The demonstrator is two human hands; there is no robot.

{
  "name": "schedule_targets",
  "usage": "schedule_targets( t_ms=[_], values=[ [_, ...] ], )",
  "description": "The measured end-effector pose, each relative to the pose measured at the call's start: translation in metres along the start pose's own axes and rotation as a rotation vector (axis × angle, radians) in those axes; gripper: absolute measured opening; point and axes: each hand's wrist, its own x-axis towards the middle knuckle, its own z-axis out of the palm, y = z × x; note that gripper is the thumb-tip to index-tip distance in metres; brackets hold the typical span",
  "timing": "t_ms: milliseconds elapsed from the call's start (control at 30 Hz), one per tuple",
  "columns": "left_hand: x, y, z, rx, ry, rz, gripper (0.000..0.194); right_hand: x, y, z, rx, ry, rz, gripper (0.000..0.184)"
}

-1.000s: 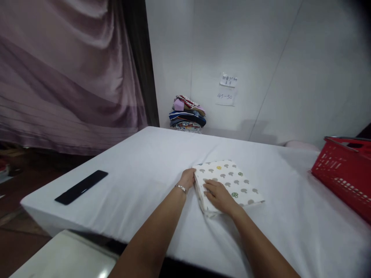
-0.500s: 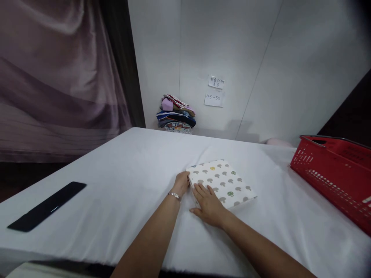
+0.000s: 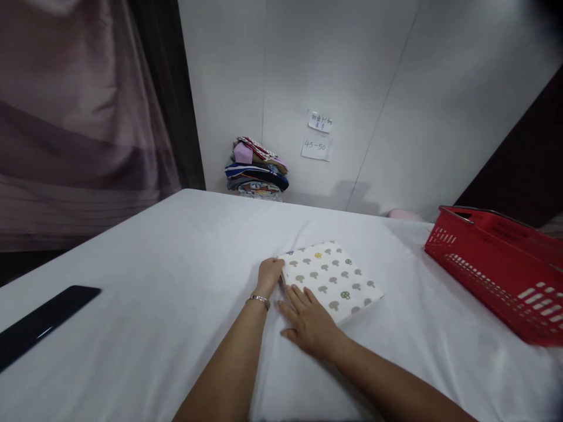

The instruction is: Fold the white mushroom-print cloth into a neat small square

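A folded white cloth (image 3: 336, 275) printed with grey, green and yellow mushrooms lies on the white-covered table. At its left corner, my left hand (image 3: 270, 275) is closed, with the fingertips partly hidden at the edge; a silver bracelet circles that wrist. My right hand (image 3: 314, 322) is open, fingers spread, at the near left edge of the cloth. Its fingertips rest on that edge and the thumb points left over the tabletop.
A red plastic basket (image 3: 488, 275) stands at the table's right side. To the left lies a flat black object (image 3: 44, 322). Behind the far edge rises a stack of folded textiles (image 3: 257, 170), beside paper signs (image 3: 316, 146) on the wall. A pinkish curtain (image 3: 65, 117) hangs at left.
The view has turned slightly right, so everything sits further left. My right hand has drawn back a little from the cloth's top, and its fingers are more spread. My left hand keeps its corner.
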Motion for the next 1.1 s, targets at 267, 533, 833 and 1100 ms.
schedule_targets(
  t_ms=[267, 533, 833, 1100],
  values=[
    [-0.011, 0.004, -0.003, 0.597, 0.167, 0.257, 0.021, 0.000, -0.001, -0.002, -0.002, -0.028, -0.001, 0.061],
    [-0.024, 0.007, -0.003, 0.803, 0.251, 0.424, 0.030, -0.002, -0.002, -0.002, -0.016, 0.018, -0.013, 0.059],
    [-0.027, -0.002, 0.013, 0.794, -0.141, 0.664, 0.042, -0.003, -0.008, -0.011, 0.003, 0.066, -0.034, 0.055],
    [-0.022, -0.012, 0.013, 0.886, -0.125, 0.612, 0.046, -0.018, 0.007, -0.058, 0.333, -0.041, -0.199, 0.049]
  ],
)
